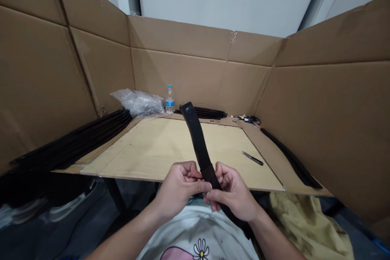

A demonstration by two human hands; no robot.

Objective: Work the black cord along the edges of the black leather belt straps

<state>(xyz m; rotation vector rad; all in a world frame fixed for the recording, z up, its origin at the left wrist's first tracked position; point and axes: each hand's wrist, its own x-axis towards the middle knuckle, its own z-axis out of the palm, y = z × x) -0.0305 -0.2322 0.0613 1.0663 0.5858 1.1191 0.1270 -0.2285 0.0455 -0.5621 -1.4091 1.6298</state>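
Observation:
A black belt (196, 140) runs up from my lap, over the table's front edge, its rounded far end raised and bent slightly to the left. Around it sits a dark brown band (208, 172), close to my fingers. My left hand (185, 185) pinches at the belt's left edge just by this band, thumb laid across the front. From the right, my right hand (233, 193) grips the belt below the band with thumb and curled fingers. Whatever lies between the left fingertips is too small to make out. The belt's lower end passes behind my right hand.
Black strips lie piled on the left (82, 138) and at the back (207, 112). A plastic bag (140, 103) and water bottle (170, 100) stand behind the pale board (146, 146). A small knife (252, 158) and a long black strip (289, 156) lie right. Cardboard walls (179, 69) enclose the table.

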